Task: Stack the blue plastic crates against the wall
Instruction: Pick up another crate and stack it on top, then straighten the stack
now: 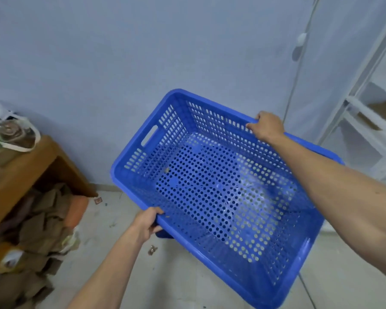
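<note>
The blue crate (216, 190) hangs tilted in the air just before the wall (143, 52), empty, perforated, so likely light and fairly stiff. The left hand (146, 224) clamps its near rim; the right hand (266, 127) clamps the far rim. A handle slot offers another grip. No readable labels, though blur may hide some.

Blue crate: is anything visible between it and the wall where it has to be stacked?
Nothing visible blocks it. The blue crate is held by both hands, left hand on the near rim and right hand on the far rim. The wall behind it is bare; the cardboard box stands off to the left.
</note>
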